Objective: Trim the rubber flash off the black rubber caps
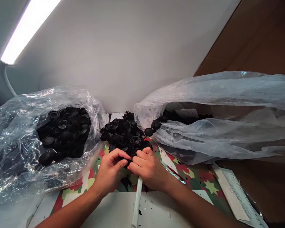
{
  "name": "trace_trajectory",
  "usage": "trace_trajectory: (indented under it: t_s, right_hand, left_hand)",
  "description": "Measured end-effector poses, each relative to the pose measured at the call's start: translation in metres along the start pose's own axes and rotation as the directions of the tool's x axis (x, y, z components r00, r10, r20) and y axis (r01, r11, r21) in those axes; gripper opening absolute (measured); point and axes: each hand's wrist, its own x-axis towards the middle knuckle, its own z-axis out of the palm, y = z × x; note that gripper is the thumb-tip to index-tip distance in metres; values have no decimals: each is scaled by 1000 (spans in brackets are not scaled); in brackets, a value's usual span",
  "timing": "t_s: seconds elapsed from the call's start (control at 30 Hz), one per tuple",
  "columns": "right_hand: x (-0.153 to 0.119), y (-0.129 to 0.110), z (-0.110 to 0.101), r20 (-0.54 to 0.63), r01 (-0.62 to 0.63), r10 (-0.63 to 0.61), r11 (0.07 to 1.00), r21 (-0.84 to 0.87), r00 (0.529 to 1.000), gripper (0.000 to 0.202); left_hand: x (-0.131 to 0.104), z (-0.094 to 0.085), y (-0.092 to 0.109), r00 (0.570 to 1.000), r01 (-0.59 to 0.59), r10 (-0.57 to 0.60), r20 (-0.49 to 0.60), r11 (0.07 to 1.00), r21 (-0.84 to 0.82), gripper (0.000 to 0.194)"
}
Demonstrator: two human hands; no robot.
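Note:
My left hand [112, 167] is closed in a pinch, thumb and fingertips on a small black piece [127, 163] that is mostly hidden. Close beside it, my right hand [146, 164] has its fingers curled at the same piece. A pale stick [137, 202] runs from under my right hand down toward the near edge; whether the hand grips it is hard to tell. Just beyond both hands lies a heap of black round ribbed rubber parts [123, 133].
An open clear bag [95, 110] of black rubber parts is at the left. Another plastic bag [204, 148] spreads out at the right, before cardboard [258, 41]. Tweezers or a similar tool [175, 174] lie on the patterned cloth [197, 177]. A lamp [28, 28] shines above.

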Motion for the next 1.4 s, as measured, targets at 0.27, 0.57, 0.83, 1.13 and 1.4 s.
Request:
trace_trajectory:
  t_s: [0.27, 0.57, 0.83, 1.13, 1.4]
  right_hand:
    - [-14, 14, 17, 33, -7, 4, 998, 69, 999, 47]
    - [-2, 4, -4, -244, -319, 418, 878, 357, 875, 49]
    - [4, 1, -7, -87, -372, 383, 921, 117, 920, 38]
    - [4, 11, 2, 88, -221, 218, 975, 25, 972, 46]
    - [-2, 16, -3, 250, -144, 96, 973, 179, 963, 26]
  left_hand:
    - [10, -17, 2, 997, -2, -20, -72, 952, -306, 34]
    - [3, -15, -1, 996, -51, 62, 66, 988, -148, 30]
    - [-2, -9, -12, 972, -209, 183, 146, 959, 191, 41]
    - [-6, 4, -7, 985, -167, 168, -32, 986, 6, 23]
    - [5, 4, -6, 984, -100, 84, -157, 990, -96, 21]
